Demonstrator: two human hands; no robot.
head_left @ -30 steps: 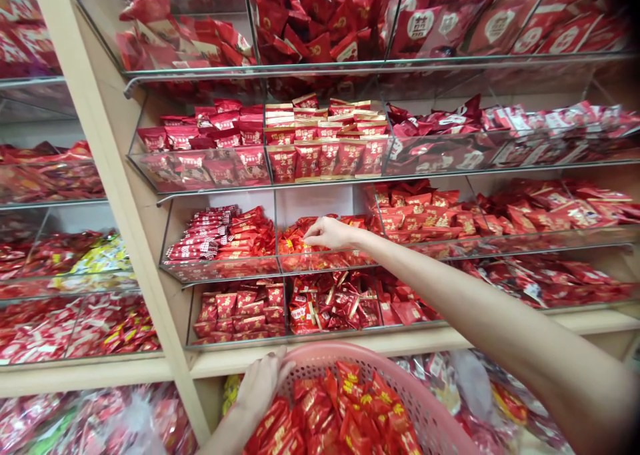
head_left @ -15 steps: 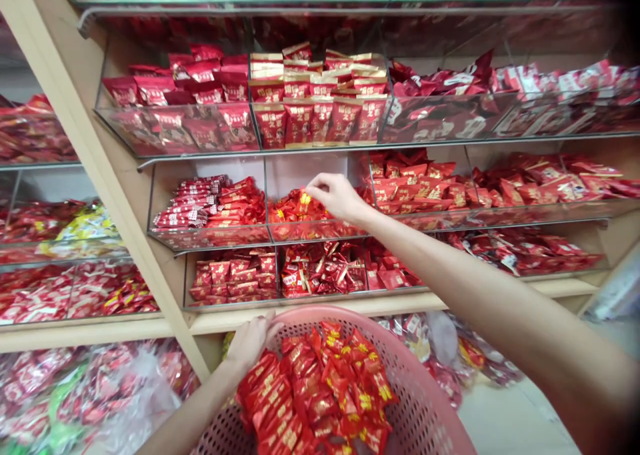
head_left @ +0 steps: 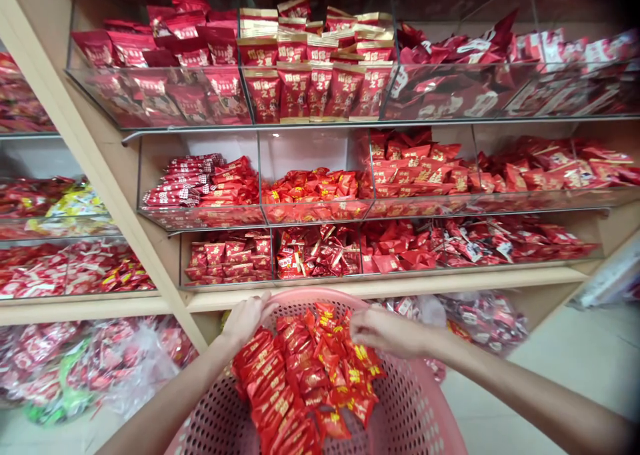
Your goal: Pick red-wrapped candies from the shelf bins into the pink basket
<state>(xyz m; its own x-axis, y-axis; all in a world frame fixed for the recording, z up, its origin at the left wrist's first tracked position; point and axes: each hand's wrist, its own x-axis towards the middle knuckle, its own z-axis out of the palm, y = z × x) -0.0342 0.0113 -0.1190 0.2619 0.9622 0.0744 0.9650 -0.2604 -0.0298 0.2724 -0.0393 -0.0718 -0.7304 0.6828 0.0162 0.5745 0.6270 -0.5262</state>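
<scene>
A pink perforated plastic basket point(head_left: 423, 401) stands below the shelves, holding many small red snack packets point(head_left: 305, 375), some with yellow lettering. My left hand point(head_left: 247, 318) is closed on the basket's far left rim. Over the right part of the basket, my right hand point(head_left: 383, 329) has its fingers curled together at the yellow-lettered packets. Whatever those fingertips may hold is hidden. Straight ahead, a clear shelf compartment holds similar red and yellow packets point(head_left: 320, 185).
Clear-fronted shelf bins hold red packets, including gold-edged packets point(head_left: 320, 91) above and small ones point(head_left: 230, 258) below. A wooden upright point(head_left: 95, 141) divides the shelving at left. Plastic bags of packets point(head_left: 125, 368) lie under the shelf at lower left.
My right hand has come down from the middle shelf compartment to the packets in the basket. My left hand stays on the rim. The view has tilted slightly downward.
</scene>
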